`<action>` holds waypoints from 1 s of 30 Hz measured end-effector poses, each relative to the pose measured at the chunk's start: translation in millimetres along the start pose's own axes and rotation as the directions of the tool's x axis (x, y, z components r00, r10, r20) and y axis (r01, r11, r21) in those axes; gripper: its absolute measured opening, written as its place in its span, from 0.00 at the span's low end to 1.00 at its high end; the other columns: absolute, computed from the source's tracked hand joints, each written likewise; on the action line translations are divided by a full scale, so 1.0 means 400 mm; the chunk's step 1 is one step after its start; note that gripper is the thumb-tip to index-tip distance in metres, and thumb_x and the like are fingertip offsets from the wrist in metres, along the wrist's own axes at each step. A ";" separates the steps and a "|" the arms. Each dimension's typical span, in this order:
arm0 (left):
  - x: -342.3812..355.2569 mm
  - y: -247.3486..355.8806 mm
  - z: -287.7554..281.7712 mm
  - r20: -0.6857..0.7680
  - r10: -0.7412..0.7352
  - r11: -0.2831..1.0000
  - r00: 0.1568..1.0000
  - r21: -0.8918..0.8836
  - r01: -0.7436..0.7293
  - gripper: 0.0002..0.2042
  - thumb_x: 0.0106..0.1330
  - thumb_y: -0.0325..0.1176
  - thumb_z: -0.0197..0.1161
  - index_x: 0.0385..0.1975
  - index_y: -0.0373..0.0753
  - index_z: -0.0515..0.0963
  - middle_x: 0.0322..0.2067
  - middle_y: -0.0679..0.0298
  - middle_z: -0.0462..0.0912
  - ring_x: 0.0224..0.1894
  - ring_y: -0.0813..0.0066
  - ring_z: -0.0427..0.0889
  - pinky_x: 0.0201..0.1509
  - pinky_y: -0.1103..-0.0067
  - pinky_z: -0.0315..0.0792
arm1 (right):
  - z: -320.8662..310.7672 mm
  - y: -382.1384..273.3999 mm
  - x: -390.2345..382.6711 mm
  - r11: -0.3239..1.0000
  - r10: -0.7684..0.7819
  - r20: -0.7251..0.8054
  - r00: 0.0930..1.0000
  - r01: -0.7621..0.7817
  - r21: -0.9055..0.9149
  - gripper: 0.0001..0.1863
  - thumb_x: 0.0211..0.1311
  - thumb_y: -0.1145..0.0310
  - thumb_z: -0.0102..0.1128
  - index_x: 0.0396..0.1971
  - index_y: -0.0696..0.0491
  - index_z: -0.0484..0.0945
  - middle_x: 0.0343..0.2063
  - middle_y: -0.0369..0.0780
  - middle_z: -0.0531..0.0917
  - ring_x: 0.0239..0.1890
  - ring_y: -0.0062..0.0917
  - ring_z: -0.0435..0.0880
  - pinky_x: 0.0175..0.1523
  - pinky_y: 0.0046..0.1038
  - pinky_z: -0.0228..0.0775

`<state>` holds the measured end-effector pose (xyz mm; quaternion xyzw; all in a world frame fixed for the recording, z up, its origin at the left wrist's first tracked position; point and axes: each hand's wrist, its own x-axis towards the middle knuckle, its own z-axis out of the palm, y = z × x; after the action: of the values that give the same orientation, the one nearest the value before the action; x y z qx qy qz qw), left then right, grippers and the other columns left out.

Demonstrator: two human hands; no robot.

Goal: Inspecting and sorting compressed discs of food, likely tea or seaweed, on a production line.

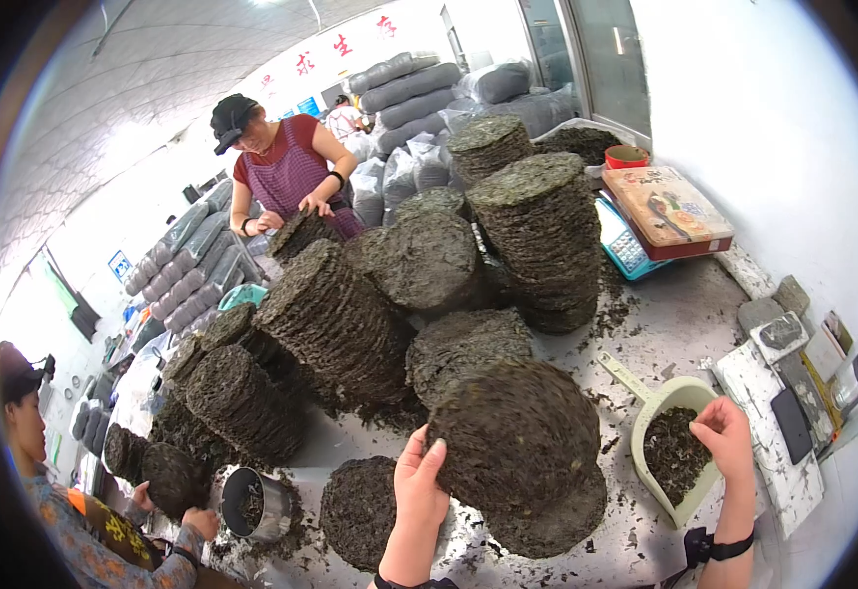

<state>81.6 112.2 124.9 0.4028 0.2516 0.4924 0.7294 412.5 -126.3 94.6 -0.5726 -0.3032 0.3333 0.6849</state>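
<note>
A round dark dried seaweed sheet [512, 432] is gripped at its left edge by my left hand [419, 486], thumb on top. It is held over another disc [557, 520] on the table. My right hand [722, 437] is over a pale green dustpan [686, 489] of dark flakes, fingertips pinched; whether they hold flakes is too small to tell. Another disc [360, 510] lies left of my left wrist. A tall stack of discs [326, 324] stands behind.
More stacks [537, 245] fill the table [645, 324]. A steel pot [252, 506] stands front left. Tins [665, 211], a phone [790, 417] and boards [777, 471] sit at the right. A co-worker in an apron [287, 177] and another at left [85, 520] handle discs.
</note>
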 end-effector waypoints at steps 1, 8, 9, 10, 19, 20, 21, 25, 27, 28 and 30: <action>-0.003 -0.006 -0.003 0.002 -0.006 1.000 1.000 -0.002 0.006 0.14 0.66 0.23 0.55 0.51 0.35 0.71 0.48 0.63 0.78 0.49 0.75 0.77 0.53 0.75 0.72 | 0.009 0.005 0.000 0.775 -0.268 -0.156 0.951 0.117 -0.621 0.08 0.52 0.81 0.61 0.31 0.58 0.72 0.29 0.40 0.81 0.32 0.21 0.80 0.39 0.23 0.71; -0.015 -0.028 0.029 -0.089 -0.102 0.977 0.991 -0.196 0.083 0.13 0.64 0.30 0.61 0.48 0.42 0.72 0.46 0.65 0.77 0.49 0.68 0.76 0.54 0.65 0.71 | 0.181 0.050 -0.007 0.998 -0.001 0.056 0.998 -0.002 0.060 0.16 0.61 0.71 0.59 0.46 0.55 0.68 0.38 0.39 0.79 0.44 0.25 0.78 0.53 0.29 0.69; -0.017 -0.031 0.031 -0.092 -0.096 0.978 0.991 -0.194 0.077 0.13 0.64 0.30 0.61 0.48 0.42 0.72 0.46 0.65 0.77 0.49 0.68 0.76 0.54 0.65 0.71 | 0.221 0.032 -0.003 0.990 0.018 0.114 0.993 -0.033 0.136 0.17 0.62 0.69 0.59 0.48 0.55 0.67 0.39 0.39 0.79 0.45 0.25 0.78 0.54 0.28 0.68; -0.019 -0.034 0.034 -0.109 -0.099 0.979 0.989 -0.188 0.077 0.14 0.64 0.29 0.61 0.48 0.42 0.71 0.47 0.65 0.77 0.49 0.69 0.76 0.54 0.65 0.71 | 0.248 0.038 0.008 0.984 0.008 0.164 0.986 -0.036 0.172 0.19 0.63 0.67 0.58 0.51 0.56 0.66 0.42 0.40 0.78 0.47 0.24 0.77 0.55 0.27 0.67; -0.052 -0.035 0.021 -0.071 -0.099 0.976 0.993 -0.200 0.083 0.15 0.65 0.26 0.57 0.52 0.39 0.69 0.50 0.62 0.76 0.51 0.69 0.75 0.57 0.68 0.70 | 0.392 0.034 0.029 0.926 -0.032 0.206 0.978 -0.048 0.375 0.26 0.60 0.74 0.61 0.57 0.61 0.63 0.52 0.38 0.72 0.52 0.21 0.71 0.58 0.26 0.64; -0.048 -0.047 0.005 -0.055 -0.106 0.972 0.993 -0.216 0.092 0.16 0.65 0.24 0.55 0.52 0.38 0.68 0.50 0.60 0.75 0.53 0.67 0.75 0.58 0.67 0.69 | 0.387 0.039 0.028 0.933 -0.031 0.195 0.980 -0.042 0.357 0.26 0.60 0.74 0.61 0.57 0.61 0.63 0.52 0.38 0.72 0.52 0.21 0.71 0.58 0.26 0.64; -0.047 -0.051 -0.001 -0.053 -0.107 0.972 0.993 -0.217 0.093 0.16 0.65 0.24 0.55 0.52 0.38 0.68 0.50 0.60 0.75 0.53 0.67 0.75 0.58 0.67 0.69 | 0.385 0.038 0.028 0.933 -0.031 0.192 0.981 -0.040 0.357 0.26 0.60 0.74 0.61 0.57 0.61 0.63 0.52 0.38 0.72 0.52 0.21 0.71 0.58 0.26 0.64; -0.052 -0.050 -0.008 -0.009 -0.120 0.977 0.993 -0.177 0.117 0.22 0.62 0.26 0.55 0.58 0.36 0.66 0.52 0.58 0.75 0.55 0.62 0.74 0.59 0.64 0.68 | 0.386 0.028 0.031 0.924 0.008 0.186 0.982 -0.078 0.374 0.26 0.61 0.73 0.61 0.57 0.60 0.64 0.50 0.38 0.73 0.52 0.20 0.71 0.58 0.25 0.63; -0.054 -0.047 -0.013 0.005 -0.123 0.976 0.992 -0.178 0.122 0.22 0.61 0.25 0.55 0.58 0.35 0.66 0.53 0.57 0.74 0.55 0.61 0.74 0.59 0.63 0.68 | 0.385 0.029 0.036 0.929 0.005 0.177 0.984 -0.070 0.362 0.25 0.61 0.73 0.61 0.57 0.60 0.64 0.50 0.37 0.73 0.51 0.20 0.71 0.58 0.25 0.64; -0.054 -0.047 -0.019 0.031 -0.127 0.975 0.991 -0.179 0.131 0.23 0.61 0.25 0.55 0.58 0.35 0.65 0.53 0.57 0.74 0.55 0.61 0.74 0.59 0.63 0.68 | 0.384 0.038 0.041 0.925 0.010 0.194 0.981 -0.083 0.371 0.24 0.61 0.73 0.60 0.56 0.60 0.65 0.49 0.37 0.73 0.51 0.20 0.71 0.58 0.25 0.64; -0.056 -0.047 -0.031 0.051 -0.135 0.974 0.990 -0.179 0.142 0.23 0.60 0.25 0.56 0.58 0.35 0.65 0.54 0.56 0.73 0.55 0.60 0.74 0.59 0.63 0.69 | 0.385 0.049 0.049 0.920 0.023 0.214 0.977 -0.104 0.378 0.23 0.62 0.72 0.60 0.55 0.59 0.65 0.49 0.36 0.73 0.50 0.19 0.72 0.57 0.25 0.64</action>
<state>73.2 92.3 101.9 0.3251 0.2188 0.4536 0.8004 299.2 -18.7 100.6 -0.3981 -0.2818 0.4660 0.7382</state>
